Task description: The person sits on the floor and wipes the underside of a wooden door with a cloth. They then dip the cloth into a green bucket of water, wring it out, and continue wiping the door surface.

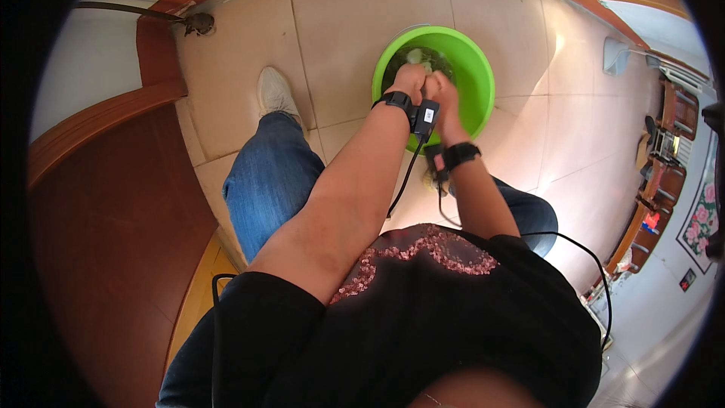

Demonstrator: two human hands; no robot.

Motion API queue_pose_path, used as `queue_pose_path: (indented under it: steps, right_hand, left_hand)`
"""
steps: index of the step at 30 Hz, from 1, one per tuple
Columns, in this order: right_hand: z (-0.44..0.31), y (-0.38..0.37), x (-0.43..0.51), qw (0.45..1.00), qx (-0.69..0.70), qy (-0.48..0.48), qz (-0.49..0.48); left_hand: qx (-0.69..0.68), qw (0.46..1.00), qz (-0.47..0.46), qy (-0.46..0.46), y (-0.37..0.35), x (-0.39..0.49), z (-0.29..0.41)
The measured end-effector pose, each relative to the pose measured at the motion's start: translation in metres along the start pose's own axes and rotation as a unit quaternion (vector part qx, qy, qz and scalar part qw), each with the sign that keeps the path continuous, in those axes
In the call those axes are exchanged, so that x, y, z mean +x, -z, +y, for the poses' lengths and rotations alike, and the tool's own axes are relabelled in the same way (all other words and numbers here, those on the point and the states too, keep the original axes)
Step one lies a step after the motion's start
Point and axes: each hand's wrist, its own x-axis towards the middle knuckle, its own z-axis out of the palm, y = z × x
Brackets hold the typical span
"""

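Note:
A bright green plastic bucket (483, 88) stands on the floor before me, with dark, wet-looking contents (440, 58) in it. Both my hands are together over its opening. Curled fingers show on my left hand (409, 79), near a small pale item (416, 56) that I cannot identify. Close against it on the right is my right hand (443, 90), slightly blurred, its fingers bent too. Whether either hand grips something is hidden by the fingers. Each wrist wears a black strap with a small cabled box.
Pale floor tiles (362, 17) surround the bucket. My light shoe (276, 90) is left of it. A reddish-brown wooden panel (107, 221) fills the left side, and a dark cable (130, 8) comes in at the upper left. Wooden chairs (682, 110) stand along the far right wall.

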Motion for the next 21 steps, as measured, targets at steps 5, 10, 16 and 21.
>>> queue_pose_path:
  steps: [5, 10, 16, 21]
  right_hand:
    - [-0.009, 0.01, 0.016, 0.992, -0.055, -0.088, 0.078]
    - [-0.011, 0.036, 0.019, 0.908, 0.366, -0.18, -0.092]
    - [-0.034, 0.025, -0.005, 0.997, 0.03, 0.062, -0.037]
    - [-0.035, 0.016, 0.01, 0.997, 0.067, -0.029, -0.001]
  left_hand:
    - [0.164, 0.974, -0.142, -0.065, 0.0, -0.006, -0.006]
    - [-0.041, 0.974, -0.212, -0.065, 0.008, 0.006, -0.012]
    - [-0.184, 0.947, -0.238, 0.109, 0.011, 0.023, -0.016]
    - [-0.037, 0.987, -0.156, 0.013, -0.001, 0.005, -0.012]
